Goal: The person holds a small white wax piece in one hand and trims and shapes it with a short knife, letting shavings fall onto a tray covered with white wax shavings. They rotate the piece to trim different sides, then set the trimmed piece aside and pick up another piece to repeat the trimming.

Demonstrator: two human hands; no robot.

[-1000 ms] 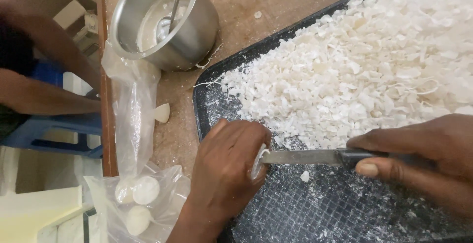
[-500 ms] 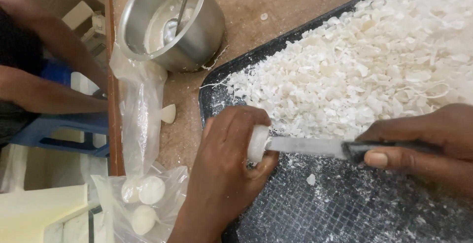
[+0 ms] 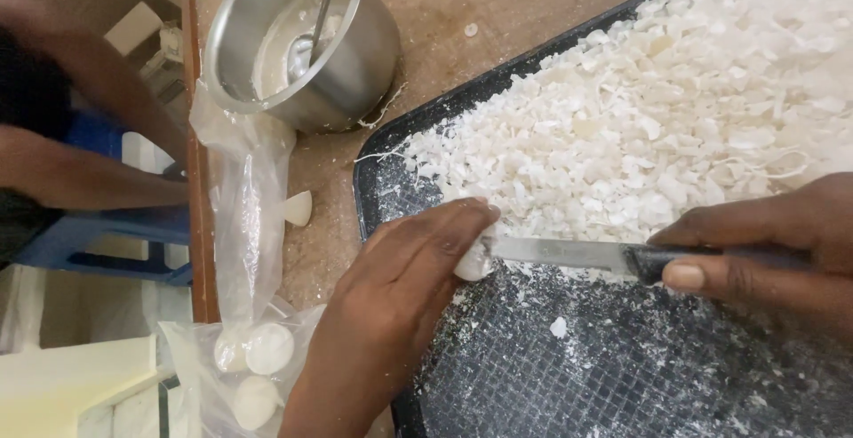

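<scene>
Cutting: the left hand is gripping a small white lump between thumb and fingers, while the right hand is clenching the dark handle of a knife, whose blade is meeting the lump.
Position of lump: it is hovering over the bare near part of the black tray, just beside the heap.
Tray contents: a large heap of white shavings is filling its far half; crumbs are dusting the gridded near half.
Steel pot: it is standing on the brown table beyond the tray, holding whitish liquid and a spoon.
Clear plastic bag: it is lying left of the tray, holding round white pieces.
Left edge: another person's arm is resting there, blurred.
</scene>
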